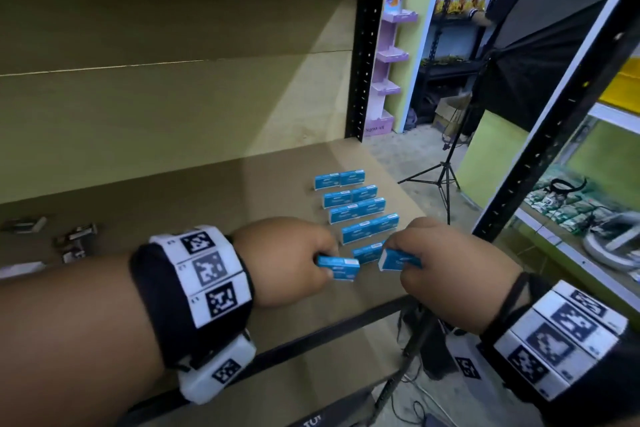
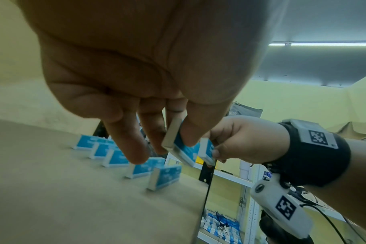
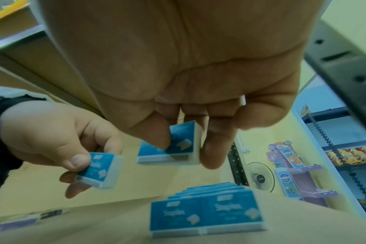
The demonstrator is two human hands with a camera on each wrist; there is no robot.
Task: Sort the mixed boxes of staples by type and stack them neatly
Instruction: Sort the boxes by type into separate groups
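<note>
Cardboard-lined shelf [image 1: 207, 191] carries everything, black perforated upright [image 1: 363, 45] at its far right corner, black metal rail along the front edge. Landmark: the row of blue staple boxes [image 1: 356, 210] on the shelf's right part, standing in pairs one behind another, blue faces with white lettering, pale sides; the wrist view reads "Staples" on the nearest pair [image 3: 205, 216]. Left of the row the shelf board is bare brown cardboard, wide room; right of the row the shelf edge is near, floor and a tripod [image 1: 440, 180] beyond. Far left of the row, well apart, a loose clutter of grey-dark small boxes [image 1: 74, 239], blurred, type unreadable. Left hand [image 1: 287, 260] at the near end of the row pinches one blue box [image 1: 337, 267] between thumb and fingers, held off the board. Right hand [image 1: 446, 270] just right of it grips another blue box [image 1: 398, 260], thumb on the face, fingers behind. The two held boxes are close together, just in front of the nearest pair; touching or not, cannot tell. Both wrists wear black bands with marker tags.
</note>
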